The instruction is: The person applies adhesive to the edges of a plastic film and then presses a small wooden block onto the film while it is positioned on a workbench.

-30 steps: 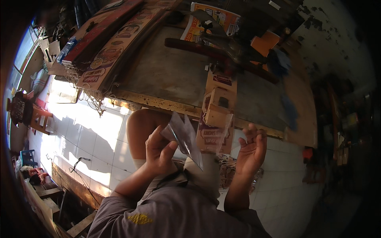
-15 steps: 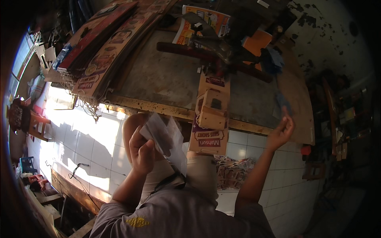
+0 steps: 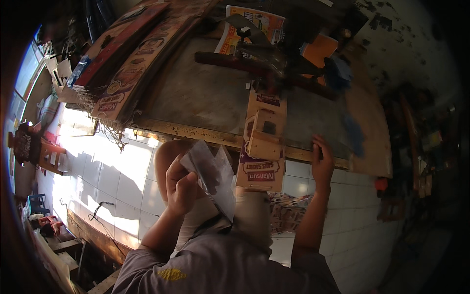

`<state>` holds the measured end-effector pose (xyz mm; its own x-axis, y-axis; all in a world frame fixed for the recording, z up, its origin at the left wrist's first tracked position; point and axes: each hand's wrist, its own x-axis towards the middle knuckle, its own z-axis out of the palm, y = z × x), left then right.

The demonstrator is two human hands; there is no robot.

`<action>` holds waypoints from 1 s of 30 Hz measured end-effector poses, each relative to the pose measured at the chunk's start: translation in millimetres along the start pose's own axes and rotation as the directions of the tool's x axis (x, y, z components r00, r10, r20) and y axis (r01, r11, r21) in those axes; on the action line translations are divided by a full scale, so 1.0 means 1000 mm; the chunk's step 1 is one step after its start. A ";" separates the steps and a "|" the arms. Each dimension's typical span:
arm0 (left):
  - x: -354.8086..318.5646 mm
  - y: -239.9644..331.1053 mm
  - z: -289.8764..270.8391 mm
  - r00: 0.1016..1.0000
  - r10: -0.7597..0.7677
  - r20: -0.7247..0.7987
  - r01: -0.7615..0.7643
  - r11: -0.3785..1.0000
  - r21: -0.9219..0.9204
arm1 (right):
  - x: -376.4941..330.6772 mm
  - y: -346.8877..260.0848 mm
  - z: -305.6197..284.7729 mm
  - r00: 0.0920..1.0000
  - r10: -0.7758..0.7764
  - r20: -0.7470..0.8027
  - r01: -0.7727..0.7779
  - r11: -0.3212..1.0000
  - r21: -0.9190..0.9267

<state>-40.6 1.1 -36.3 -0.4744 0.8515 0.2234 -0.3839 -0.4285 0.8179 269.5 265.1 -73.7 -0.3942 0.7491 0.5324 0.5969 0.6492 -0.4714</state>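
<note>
My left hand point(image 3: 182, 188) is closed on a few clear plastic sheets or bags point(image 3: 210, 176), pinched between thumb and fingers above my lap. A dark patch shows through the plastic. To the right, my right hand point(image 3: 323, 161) is raised near the table's front edge, its fingers partly stretched, with nothing visible in it. Between the hands a printed brown cardboard strip point(image 3: 262, 175) juts over the table edge, and a small tan block point(image 3: 264, 139) with a dark square lies on it. The strip's far end runs under a dark metal device with a dark red bar point(image 3: 220, 61).
The table point(image 3: 186, 93) has a worn, yellowish front edge point(image 3: 196, 133). Long printed boards point(image 3: 129, 73) with loose strings are stacked at its left. Orange printed sheets point(image 3: 262, 22) and a blue cloth point(image 3: 338, 71) lie farther back. A printed bundle point(image 3: 289, 210) sits on the tiled floor.
My right hand has moved left and slightly down, from near the blue patch on the table toward the cardboard strip. My left hand still holds the plastic, almost unmoved.
</note>
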 end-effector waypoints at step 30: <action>0.003 0.020 0.019 0.941 0.043 0.335 -0.226 0.817 0.530 | -0.044 -0.186 0.011 0.879 0.212 0.428 -0.472 0.246 0.846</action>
<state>-35.0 1.1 -9.1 -0.1978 0.8843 0.4229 0.2134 -0.3822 0.8991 168.1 113.4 -17.1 -0.5190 0.8522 0.0668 -0.2583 -0.0819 -0.9626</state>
